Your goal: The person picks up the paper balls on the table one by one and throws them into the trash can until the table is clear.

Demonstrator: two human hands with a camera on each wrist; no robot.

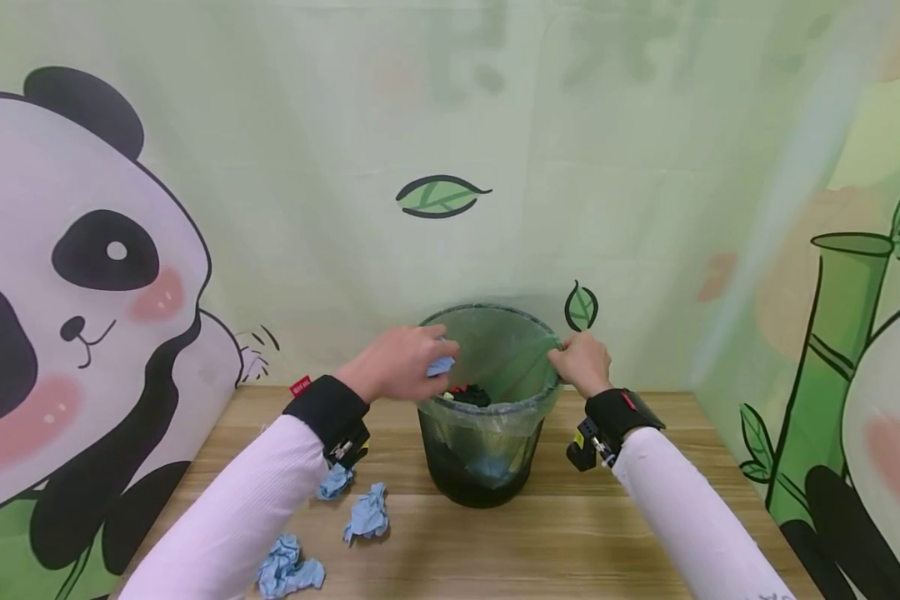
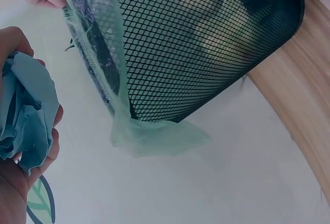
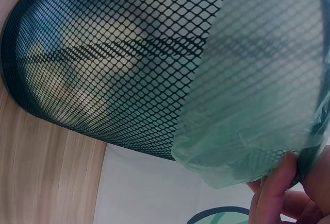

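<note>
Fingers of my left hand (image 1: 405, 364) curl round a crumpled piece of blue paper (image 2: 32, 113) over the left side of the bin's mouth. A black mesh wastebasket (image 1: 480, 467) stands upright on the table, lined with a thin green plastic bag (image 3: 247, 136) folded over its rim. My right hand (image 1: 583, 363) pinches the bag and rim at the right side, thumb and fingers on either side of the edge in the right wrist view. Dark and red scraps (image 1: 468, 395) show inside the bin, and pale and blue contents show through the mesh.
Several crumpled blue papers lie on the wooden table (image 1: 570, 533) left of the bin: one blue paper ball (image 1: 367, 514) nearest it, another paper (image 1: 288, 568) at the front, a third (image 1: 335, 482) partly behind the left wrist. A panda-printed backdrop (image 1: 330, 208) rises behind the table.
</note>
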